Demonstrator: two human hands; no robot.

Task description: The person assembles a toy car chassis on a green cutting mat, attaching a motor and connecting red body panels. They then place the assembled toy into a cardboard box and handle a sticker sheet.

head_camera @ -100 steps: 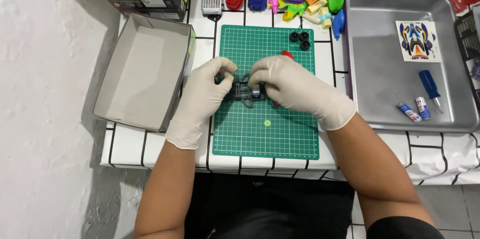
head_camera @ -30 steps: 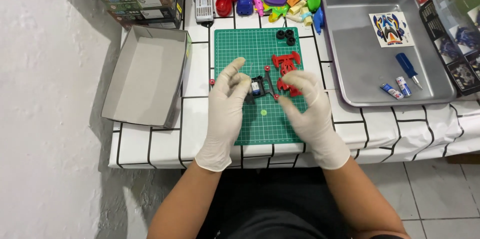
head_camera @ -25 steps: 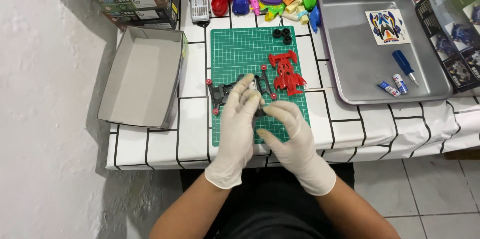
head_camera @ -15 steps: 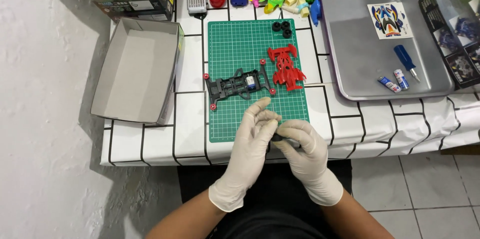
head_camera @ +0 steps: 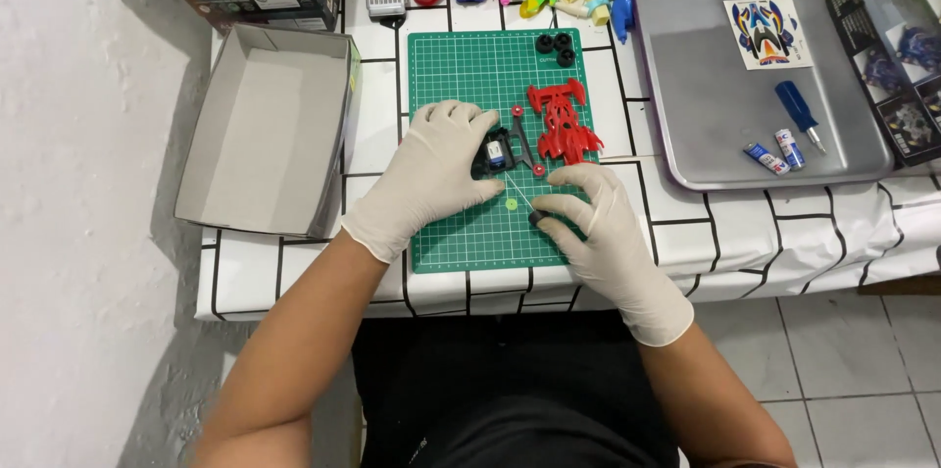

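Chassis (head_camera: 500, 154) on mat (head_camera: 461, 66); body shell (head_camera: 561, 123) right; box (head_camera: 265, 130) left; tray (head_camera: 706, 96) right.
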